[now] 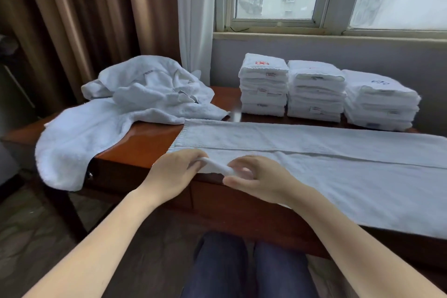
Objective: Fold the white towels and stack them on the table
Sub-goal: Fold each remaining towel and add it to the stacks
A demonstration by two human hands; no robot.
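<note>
A long white towel (326, 167) lies spread along the front of the wooden table (145, 140), folded lengthwise with a crease running across it. My left hand (174, 172) pinches its near left corner, lifted a little off the table. My right hand (256, 179) grips the same raised edge just to the right, fingers curled round it. Three stacks of folded white towels (263, 84) (315, 91) (379, 101) stand in a row at the back of the table under the window.
A loose heap of unfolded white towels (145, 87) covers the table's back left; one of them (72, 143) hangs over the left front edge. Brown curtains (84, 19) hang behind. My knees (244, 266) are under the table's front edge.
</note>
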